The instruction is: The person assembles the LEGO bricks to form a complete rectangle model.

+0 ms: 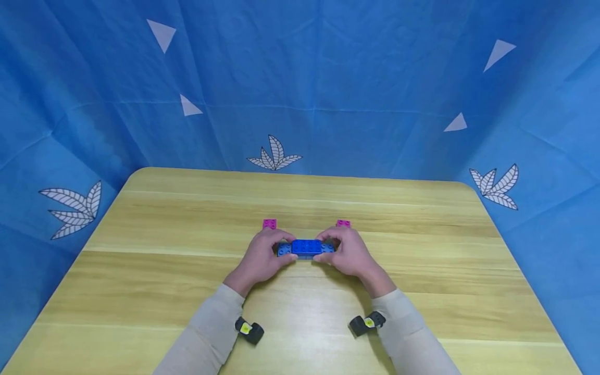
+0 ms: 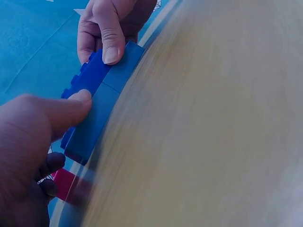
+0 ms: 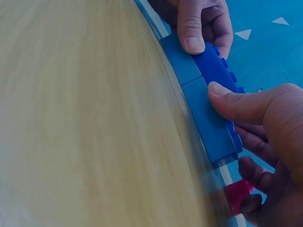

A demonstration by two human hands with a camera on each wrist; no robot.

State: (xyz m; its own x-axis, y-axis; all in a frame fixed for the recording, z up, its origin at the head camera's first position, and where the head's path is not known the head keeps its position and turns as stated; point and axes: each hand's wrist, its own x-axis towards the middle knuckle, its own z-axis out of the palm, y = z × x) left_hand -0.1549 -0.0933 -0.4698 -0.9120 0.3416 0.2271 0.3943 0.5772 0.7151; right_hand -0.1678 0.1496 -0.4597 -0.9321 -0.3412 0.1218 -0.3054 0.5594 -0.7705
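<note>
A dark blue toy building brick [image 1: 307, 246] sits on top of two lighter blue bricks [image 3: 210, 125] that lie end to end, bridging the seam between them. My left hand [image 1: 262, 255] pinches the left end of the dark brick, thumb on the near side and fingers behind. On the right end, my right hand [image 1: 349, 251] grips in the same way. Studs of the lower bricks show at both ends. Behind the left hand is a pink brick [image 1: 269, 223], and another pink brick [image 1: 343, 223] stands behind the right hand, both partly hidden.
The wooden table [image 1: 164, 291] has rounded far corners. A blue curtain [image 1: 309, 78] with white triangles and leaf prints hangs behind it and along both sides. Each sleeved wrist carries a small black camera [image 1: 253, 332].
</note>
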